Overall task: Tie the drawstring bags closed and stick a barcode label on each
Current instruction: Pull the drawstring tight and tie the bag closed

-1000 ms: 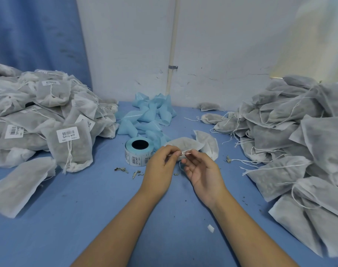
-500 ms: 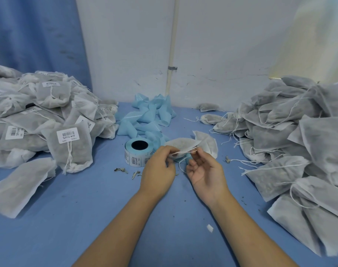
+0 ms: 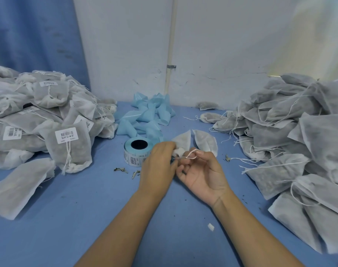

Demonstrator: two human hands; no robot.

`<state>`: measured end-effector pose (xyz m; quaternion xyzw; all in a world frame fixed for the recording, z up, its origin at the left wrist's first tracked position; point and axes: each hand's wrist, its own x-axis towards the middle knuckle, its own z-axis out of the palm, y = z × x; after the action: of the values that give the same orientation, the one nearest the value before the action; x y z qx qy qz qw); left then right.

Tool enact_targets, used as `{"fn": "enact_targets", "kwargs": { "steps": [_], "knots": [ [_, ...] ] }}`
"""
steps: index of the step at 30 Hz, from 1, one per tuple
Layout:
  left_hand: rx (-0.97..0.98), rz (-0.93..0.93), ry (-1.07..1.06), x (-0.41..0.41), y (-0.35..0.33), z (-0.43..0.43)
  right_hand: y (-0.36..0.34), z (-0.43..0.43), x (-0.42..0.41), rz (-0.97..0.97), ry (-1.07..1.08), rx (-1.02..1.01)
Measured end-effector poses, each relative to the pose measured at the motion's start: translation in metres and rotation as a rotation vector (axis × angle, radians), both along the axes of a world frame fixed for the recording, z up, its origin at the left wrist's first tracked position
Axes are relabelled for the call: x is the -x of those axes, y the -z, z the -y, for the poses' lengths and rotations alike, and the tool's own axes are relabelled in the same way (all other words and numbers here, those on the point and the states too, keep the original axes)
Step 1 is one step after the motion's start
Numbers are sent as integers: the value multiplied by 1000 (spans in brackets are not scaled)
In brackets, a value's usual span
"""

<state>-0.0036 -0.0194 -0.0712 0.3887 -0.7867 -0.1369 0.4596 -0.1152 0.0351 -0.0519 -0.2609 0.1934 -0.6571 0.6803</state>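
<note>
**Both hands at the neck of one bag, mid-table**

A blue table [image 3: 83, 218] fills the lower view. Behind it is a white wall [image 3: 231, 45] with a pale pipe [image 3: 171, 45] running up it, and a blue curtain [image 3: 33, 31] hangs at the left.

On the right side of the table lies a large heap of unlabelled bags [image 3: 303, 135], grey-white fabric with loose white strings trailing out. On the left side lies a heap of labelled bags [image 3: 29, 120], tied and carrying white barcode stickers. The front bag [image 3: 70, 151] of that heap leans with its sticker facing the camera. A flat bag [image 3: 20, 185] lies alone at the near left. At the back centre, close to the wall, sits a pile of crumpled blue backing paper [image 3: 147, 116].

The left hand [image 3: 157, 164] is back-up, its fingers curled round the gathered neck of the drawstring bag [image 3: 183, 140]. This bag lies mid-table just behind the hands, with its body pointing toward the wall. The right hand [image 3: 204, 176] is palm-up and pinches a loop of the drawstring [image 3: 191, 154] between thumb and forefinger, the other fingers loosely curled.

A second bag [image 3: 205, 141] lies just beside the held one, on its right. The label roll [image 3: 138, 151] stands on end just left of the left hand, which hides the roll's right edge.

Bits of dried leaf [image 3: 121, 169] lie in front of the roll, and a small white scrap [image 3: 211, 227] lies beside the right forearm.
</note>
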Motion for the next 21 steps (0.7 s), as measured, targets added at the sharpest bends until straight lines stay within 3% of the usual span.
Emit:
{"fn": "enact_targets", "kwargs": {
  "steps": [4, 8, 13, 18, 21],
  "knots": [
    [-164, -444, 33, 1, -17, -4, -4, 1, 2, 1, 151, -56],
    [-184, -706, 101, 1, -35, -3, -10, 6, -2, -163, 382, -95],
    [-241, -778, 156, -6, -49, 5, -9, 10, -10, -470, 658, -124],
    [-318, -799, 197, -14, -52, 9, -10, 9, -15, -413, 602, -117],
    [-530, -992, 364, -15, -50, 10, -10, 10, -19, -372, 604, -162]
  ]
}}
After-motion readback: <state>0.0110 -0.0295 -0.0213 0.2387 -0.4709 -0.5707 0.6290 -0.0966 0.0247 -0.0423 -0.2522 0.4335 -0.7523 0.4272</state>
